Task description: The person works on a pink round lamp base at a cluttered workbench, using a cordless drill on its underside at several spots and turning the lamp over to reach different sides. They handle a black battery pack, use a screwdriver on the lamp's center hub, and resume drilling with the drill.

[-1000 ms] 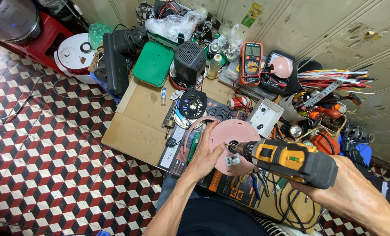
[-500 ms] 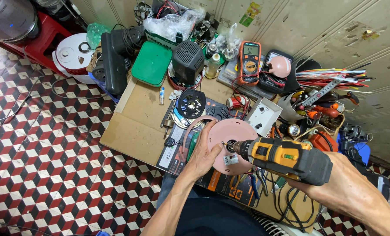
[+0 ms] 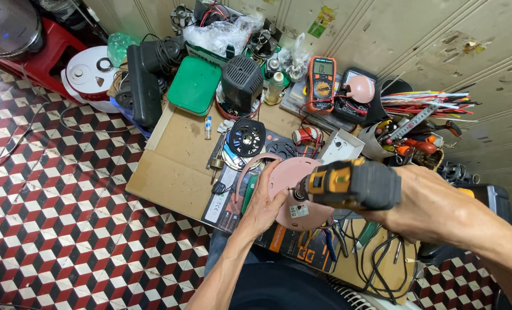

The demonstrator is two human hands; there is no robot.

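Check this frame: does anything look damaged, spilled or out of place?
Nothing spilled. A black fan grille lies loose on the cardboard, off its housing. The left hand steadies a pink round base while the right hand holds a yellow-black drill against it.

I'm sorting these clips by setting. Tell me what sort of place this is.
Probably a small home repair corner on a tiled floor. A multimeter and a tool container stand by; the right hand drives a cordless drill into a pink round casing.
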